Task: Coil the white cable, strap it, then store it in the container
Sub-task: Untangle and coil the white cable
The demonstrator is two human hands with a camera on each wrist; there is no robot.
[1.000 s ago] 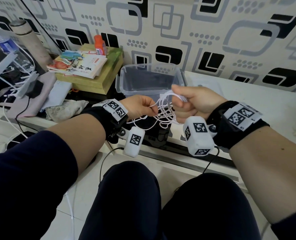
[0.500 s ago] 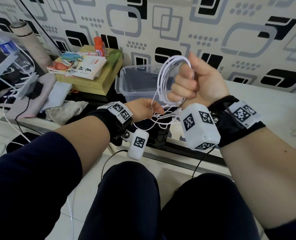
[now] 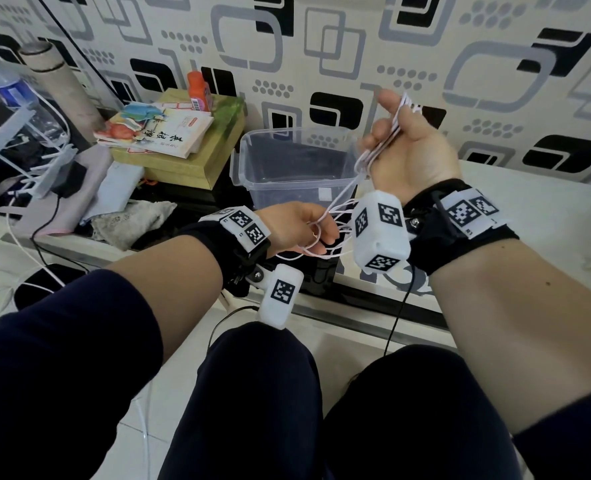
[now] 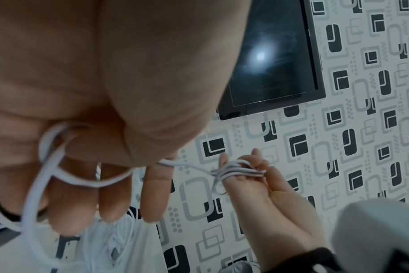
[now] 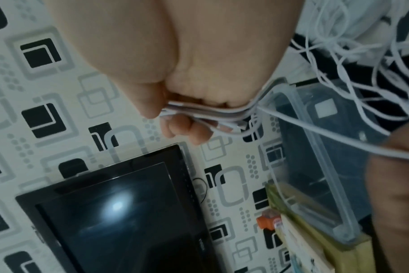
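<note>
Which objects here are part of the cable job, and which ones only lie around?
Part of the job:
- white cable, bundled in the right hand, loose loops in the left hand
- clear container

Lying about:
- books
- orange bottle
- crumpled cloth
- water bottle

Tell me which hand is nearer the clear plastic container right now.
Right, as far as the head view shows. The right hand is raised beside the clear plastic container's right rim, gripping the white cable. The left hand holds cable loops lower, in front of it.
</note>
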